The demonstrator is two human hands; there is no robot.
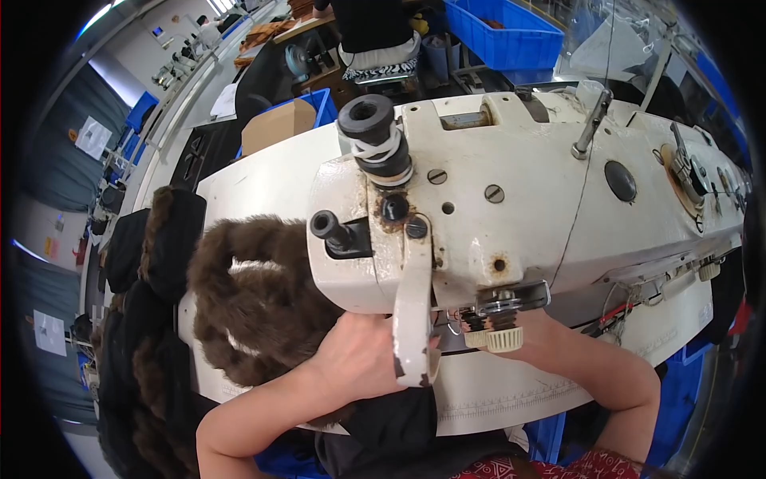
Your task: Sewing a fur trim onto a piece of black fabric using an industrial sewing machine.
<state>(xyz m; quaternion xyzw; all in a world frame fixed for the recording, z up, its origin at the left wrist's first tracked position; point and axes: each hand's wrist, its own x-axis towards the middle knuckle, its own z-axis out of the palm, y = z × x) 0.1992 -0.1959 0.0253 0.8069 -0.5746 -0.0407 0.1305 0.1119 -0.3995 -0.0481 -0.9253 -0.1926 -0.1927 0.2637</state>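
Note:
A white industrial sewing machine (511, 231) fills the middle of the head view, with rust and wear on its casing. My left hand (359, 355) lies beside the machine's head, against brown fur fabric (267, 299) gathered on the white table. Its fingers are hidden behind the white lever (413, 319) and under the machine head. Black cloth (391, 419) hangs at the table's front edge below this hand. My right hand (519, 334) reaches under the machine arm from the right. Tension knobs and the casing cover its fingers, so what it touches cannot be seen.
Black and brown fur pieces (148, 335) are piled at the left of the table. A blue crate with cardboard (279, 126) stands behind it, and a large blue bin (503, 36) is at the back. Another person (375, 32) sits ahead. Thread (581, 191) runs down to the machine.

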